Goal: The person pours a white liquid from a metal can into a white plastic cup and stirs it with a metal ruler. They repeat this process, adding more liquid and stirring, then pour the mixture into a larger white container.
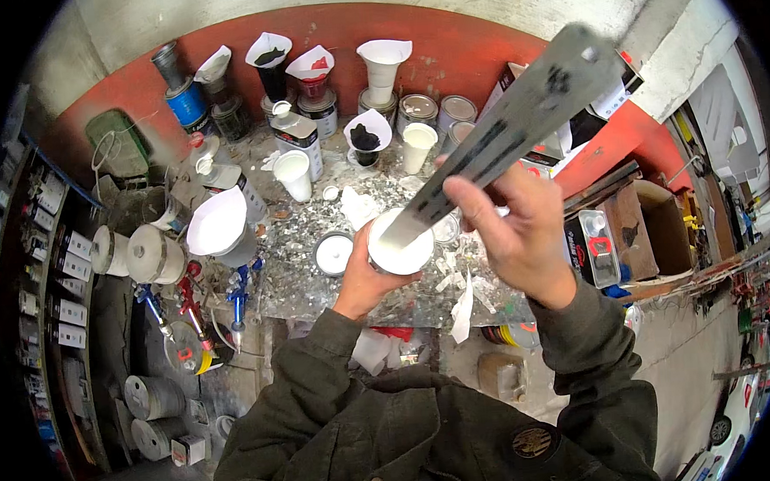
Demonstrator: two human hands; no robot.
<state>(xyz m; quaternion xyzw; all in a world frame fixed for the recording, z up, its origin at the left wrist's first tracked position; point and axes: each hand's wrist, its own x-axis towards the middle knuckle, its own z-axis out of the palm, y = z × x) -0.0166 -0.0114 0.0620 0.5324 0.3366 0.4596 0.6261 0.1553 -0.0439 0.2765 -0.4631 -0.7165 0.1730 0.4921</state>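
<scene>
Left hand (363, 278), grip wrapped around white cup (414, 256); right hand (519, 229), grip clasping gray slotted stick (505, 125), lower end inside cup, over spattered counter (305, 290).

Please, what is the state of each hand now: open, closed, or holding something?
Left hand: closed, holding a white cup.
Right hand: closed, holding a long grey stick.

paddle (509, 116): lower end in cup (405, 262) | tin (334, 254): on bench (294, 296), just left of cup | paper funnel (378, 122): behind cup, between two tumblers (294, 179) | can row (418, 110): farther back, along wall (452, 28) | spray guns (239, 297): left of bench | carton (670, 234): right of bench | shelving (53, 362): far left
</scene>
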